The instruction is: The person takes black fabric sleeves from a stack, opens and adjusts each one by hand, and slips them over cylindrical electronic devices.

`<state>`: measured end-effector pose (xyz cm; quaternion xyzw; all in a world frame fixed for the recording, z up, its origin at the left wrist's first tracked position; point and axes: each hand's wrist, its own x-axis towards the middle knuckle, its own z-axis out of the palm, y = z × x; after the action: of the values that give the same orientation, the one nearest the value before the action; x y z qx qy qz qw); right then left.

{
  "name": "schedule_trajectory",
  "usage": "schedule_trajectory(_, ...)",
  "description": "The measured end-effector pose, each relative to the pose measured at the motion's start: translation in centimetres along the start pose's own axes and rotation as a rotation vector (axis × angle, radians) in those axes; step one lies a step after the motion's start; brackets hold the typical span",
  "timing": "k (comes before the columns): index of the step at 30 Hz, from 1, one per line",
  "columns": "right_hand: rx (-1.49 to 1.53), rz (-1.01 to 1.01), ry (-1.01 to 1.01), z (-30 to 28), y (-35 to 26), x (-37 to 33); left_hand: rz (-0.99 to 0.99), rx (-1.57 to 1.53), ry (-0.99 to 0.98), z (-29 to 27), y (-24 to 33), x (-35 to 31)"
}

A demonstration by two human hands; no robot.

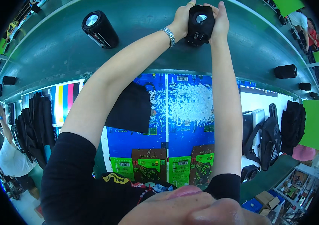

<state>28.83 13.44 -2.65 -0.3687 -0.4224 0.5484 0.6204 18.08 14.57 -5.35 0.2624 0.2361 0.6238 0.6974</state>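
Both my arms stretch out over the green work surface to a black cylindrical portable speaker (201, 28) with a shiny silver round end. My left hand (181, 19), with a metal watch on the wrist, grips its left side. My right hand (220, 23) presses on the right side, thumb and fingers partly round it. Dark material seems to cover part of the speaker; whether it is a cloth bag I cannot tell. A second speaker (101, 30) of the same kind stands to the left, apart from my hands. Beneath my left forearm lies a flat piece of black cloth (129, 110).
Blue and green printed sheets (187, 131) cover the near surface. Black cloth pieces (41, 123) hang at left. A black mesh-sided bag (270, 140) and folded black cloth (294, 122) lie at right. More speakers (285, 71) stand at far right. Other people (13, 157) are at both sides.
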Motion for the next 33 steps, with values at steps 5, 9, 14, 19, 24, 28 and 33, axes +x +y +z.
schedule_trajectory(5,0.047,-0.024,0.218,-5.0,3.1,-0.1,0.226,0.445,0.125,0.3,-4.0,0.7)
schedule_trajectory(9,0.271,0.050,0.269,-1.4,3.9,-0.7,0.320,0.938,0.298,-2.4,-2.3,1.5)
schedule_trajectory(14,0.170,0.119,0.317,-5.0,3.3,1.1,0.239,0.942,0.127,-0.1,1.2,-5.4)
schedule_trajectory(19,-0.048,0.101,0.435,-8.5,0.8,0.5,0.361,1.149,-0.194,-1.4,11.5,-20.0)
schedule_trajectory(24,-0.116,-0.216,0.603,-7.9,-5.5,-5.9,0.256,1.711,-0.179,-5.2,15.4,-31.7)
schedule_trajectory(28,-0.348,-0.487,0.433,-2.1,-7.7,-14.1,0.281,1.797,-0.151,-6.7,14.6,-35.2)
schedule_trajectory(33,-0.520,-0.379,-0.093,6.2,-7.8,-25.9,0.480,1.481,-0.236,-5.5,14.7,-36.2)
